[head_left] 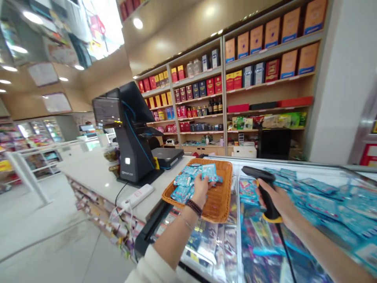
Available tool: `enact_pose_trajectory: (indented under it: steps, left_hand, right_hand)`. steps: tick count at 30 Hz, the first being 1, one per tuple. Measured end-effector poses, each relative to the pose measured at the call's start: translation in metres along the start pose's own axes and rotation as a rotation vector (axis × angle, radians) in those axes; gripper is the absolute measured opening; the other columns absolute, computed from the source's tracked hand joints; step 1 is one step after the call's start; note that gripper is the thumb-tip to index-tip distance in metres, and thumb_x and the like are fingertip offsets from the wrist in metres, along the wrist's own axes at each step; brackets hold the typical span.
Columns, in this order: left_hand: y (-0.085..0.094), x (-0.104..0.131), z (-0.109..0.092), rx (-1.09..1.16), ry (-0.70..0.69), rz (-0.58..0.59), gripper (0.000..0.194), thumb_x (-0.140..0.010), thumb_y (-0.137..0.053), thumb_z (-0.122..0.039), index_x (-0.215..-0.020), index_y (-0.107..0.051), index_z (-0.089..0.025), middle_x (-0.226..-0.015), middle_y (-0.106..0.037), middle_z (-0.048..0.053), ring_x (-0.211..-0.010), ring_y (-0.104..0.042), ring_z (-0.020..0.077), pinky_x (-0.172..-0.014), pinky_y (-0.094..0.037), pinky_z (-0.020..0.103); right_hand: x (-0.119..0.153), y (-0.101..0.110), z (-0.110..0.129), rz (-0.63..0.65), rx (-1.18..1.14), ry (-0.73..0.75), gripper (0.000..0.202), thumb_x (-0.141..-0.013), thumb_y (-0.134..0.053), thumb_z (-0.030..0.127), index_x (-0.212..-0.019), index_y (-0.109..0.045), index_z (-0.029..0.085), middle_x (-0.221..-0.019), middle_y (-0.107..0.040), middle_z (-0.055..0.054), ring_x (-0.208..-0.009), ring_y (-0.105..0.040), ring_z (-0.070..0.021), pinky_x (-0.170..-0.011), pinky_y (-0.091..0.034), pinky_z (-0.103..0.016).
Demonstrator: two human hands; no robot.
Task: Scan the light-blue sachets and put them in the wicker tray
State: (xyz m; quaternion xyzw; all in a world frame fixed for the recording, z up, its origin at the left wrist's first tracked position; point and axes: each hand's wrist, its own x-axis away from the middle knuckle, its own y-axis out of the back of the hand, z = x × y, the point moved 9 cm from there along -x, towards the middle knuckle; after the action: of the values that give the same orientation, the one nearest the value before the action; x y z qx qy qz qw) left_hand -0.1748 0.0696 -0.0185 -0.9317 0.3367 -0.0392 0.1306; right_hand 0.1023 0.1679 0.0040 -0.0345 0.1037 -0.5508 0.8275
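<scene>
- Left hand (200, 189) apparently pinching a blue packet (209, 171), fingers blurry
- Right hand (275, 198) gripping a barcode scanner (268, 195)
- More blue packets (182, 192) along the wicker basket's (226, 192) left edge
- Basket at the glass display case's (239, 251) left edge

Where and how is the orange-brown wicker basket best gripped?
Probably by the raised right rim of the orange-brown wicker basket, coming from the right and above, pinching the wall between fingers and thumb. The bare woven floor beside that rim leaves room, whereas the light-blue plastic packets heap toward the left. That uneven load could tip it, so support the left too.
</scene>
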Motion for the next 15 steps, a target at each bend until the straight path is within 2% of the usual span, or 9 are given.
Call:
enact_pose_trajectory:
  steps: [2,4,5,7,8,10,12,15]
  left_hand:
    - [0.045,-0.007,-0.017,-0.222,-0.091,-0.056,0.017,-0.088,-0.071,-0.015,-0.105,-0.067,-0.017,-0.101,-0.071,0.007,-0.087,-0.073,0.0199,-0.091,-0.062,0.038]
    - [0.077,-0.008,-0.041,-0.568,-0.243,-0.111,0.026,-0.085,-0.07,-0.011,-0.11,-0.069,-0.017,-0.113,-0.073,0.013,-0.115,-0.07,0.0286,-0.107,-0.054,0.044]
    - [0.09,-0.006,-0.052,-0.725,-0.312,-0.167,0.033,-0.083,-0.07,-0.011,-0.115,-0.07,-0.016,-0.123,-0.071,0.017,-0.127,-0.065,0.0332,-0.112,-0.049,0.048]
    - [0.101,0.002,-0.073,-0.958,-0.449,-0.266,0.046,-0.082,-0.07,-0.013,-0.128,-0.067,-0.016,-0.143,-0.062,0.022,-0.144,-0.051,0.0392,-0.119,-0.041,0.054]
    - [0.099,0.007,-0.081,-1.023,-0.512,-0.292,0.052,-0.083,-0.069,-0.014,-0.134,-0.064,-0.015,-0.15,-0.056,0.023,-0.148,-0.046,0.0404,-0.12,-0.038,0.056]
    - [0.078,0.016,-0.09,-1.08,-0.638,-0.258,0.057,-0.086,-0.067,-0.015,-0.142,-0.059,-0.015,-0.157,-0.049,0.023,-0.15,-0.042,0.0395,-0.122,-0.036,0.056]
    - [0.043,0.026,-0.09,-1.076,-0.733,-0.146,0.056,-0.089,-0.065,-0.017,-0.144,-0.058,-0.016,-0.156,-0.05,0.021,-0.149,-0.042,0.0374,-0.123,-0.034,0.055]
    - [-0.026,0.044,-0.076,-1.015,-0.809,0.079,0.05,-0.091,-0.064,-0.018,-0.14,-0.061,-0.02,-0.151,-0.055,0.017,-0.146,-0.046,0.0343,-0.123,-0.035,0.053]
  right_hand:
    - [-0.001,-0.023,-0.002,0.036,-0.01,-0.007,0.045,-0.067,-0.087,0.059,-0.071,-0.06,0.023,-0.056,-0.061,-0.001,-0.037,-0.05,-0.0133,-0.032,-0.042,-0.027]
    - [0.0,-0.04,-0.005,0.06,-0.037,-0.011,0.045,-0.068,-0.088,0.059,-0.071,-0.061,0.023,-0.055,-0.061,0.0,-0.037,-0.05,-0.0134,-0.031,-0.042,-0.026]
    - [0.001,-0.046,-0.006,0.075,-0.051,-0.014,0.044,-0.068,-0.088,0.058,-0.073,-0.062,0.023,-0.056,-0.061,0.0,-0.038,-0.051,-0.0135,-0.032,-0.042,-0.026]
    - [0.003,-0.052,-0.004,0.093,-0.072,-0.015,0.043,-0.07,-0.089,0.057,-0.075,-0.064,0.022,-0.057,-0.062,0.0,-0.038,-0.052,-0.0134,-0.032,-0.043,-0.026]
    - [0.004,-0.05,0.0,0.089,-0.077,-0.01,0.043,-0.07,-0.089,0.057,-0.076,-0.064,0.022,-0.058,-0.062,0.0,-0.039,-0.052,-0.0132,-0.032,-0.043,-0.026]
    - [0.006,-0.038,0.01,0.045,-0.076,0.002,0.042,-0.071,-0.089,0.055,-0.077,-0.064,0.022,-0.058,-0.063,0.0,-0.039,-0.052,-0.0128,-0.032,-0.043,-0.025]
    - [0.009,-0.015,0.025,-0.023,-0.071,0.027,0.041,-0.072,-0.088,0.054,-0.078,-0.064,0.021,-0.058,-0.062,0.001,-0.039,-0.052,-0.0124,-0.032,-0.042,-0.024]
    - [0.016,0.033,0.048,-0.132,-0.049,0.072,0.037,-0.076,-0.086,0.051,-0.081,-0.066,0.02,-0.059,-0.062,0.001,-0.04,-0.052,-0.0117,-0.033,-0.043,-0.023]
